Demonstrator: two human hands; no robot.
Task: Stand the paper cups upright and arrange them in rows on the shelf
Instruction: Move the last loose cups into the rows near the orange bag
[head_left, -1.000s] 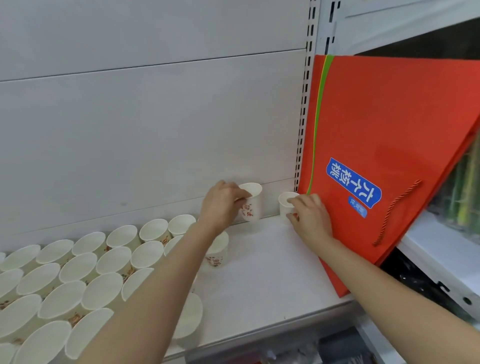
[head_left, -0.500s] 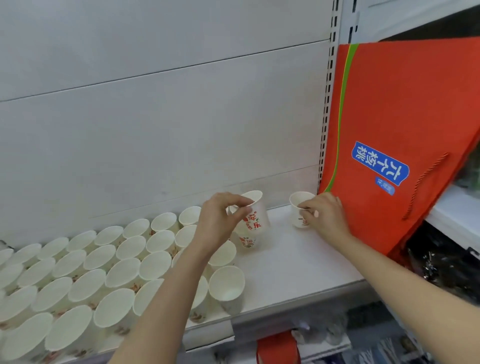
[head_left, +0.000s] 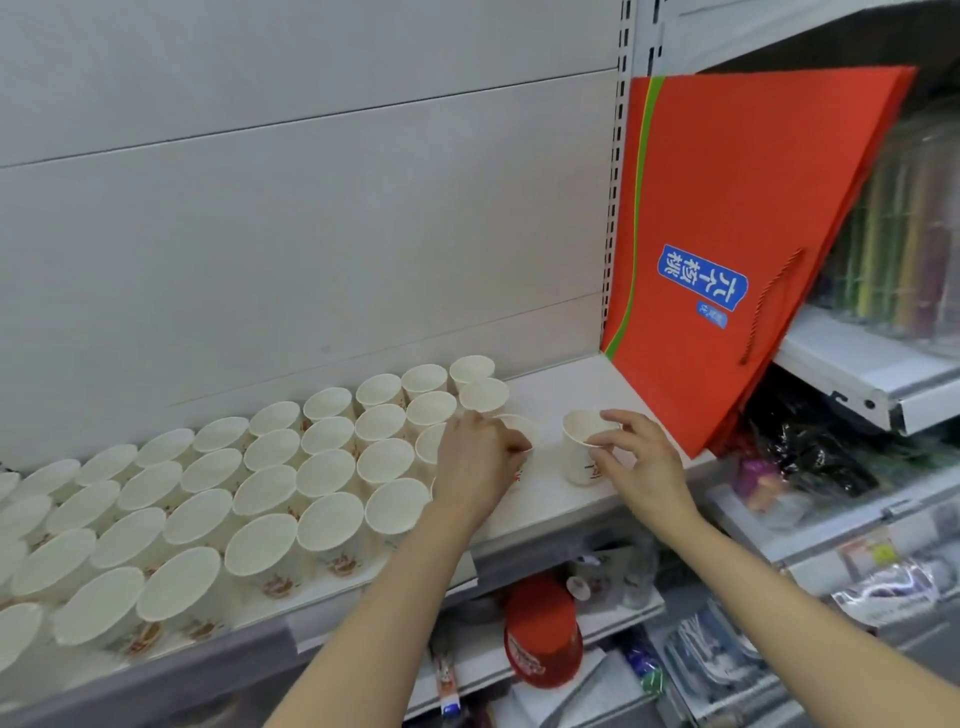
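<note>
Several white paper cups (head_left: 327, 473) with red print stand upright in rows across the left and middle of the white shelf (head_left: 550, 499). My left hand (head_left: 475, 457) grips one cup (head_left: 522, 428) at the right end of the rows; the hand hides most of that cup. A little to the right, my right hand (head_left: 639, 457) pinches the rim of another upright cup (head_left: 584, 447) that stands apart from the rows.
A large red paper bag (head_left: 727, 218) leans against the slotted upright at the shelf's right end. A second white shelf (head_left: 872, 374) juts out at the right. Below sit a red cap and packaged goods.
Both hands have come forward from the back of the shelf with their cups. The left cup now sits at the end of the rows, and the right cup is nearer the front edge.
</note>
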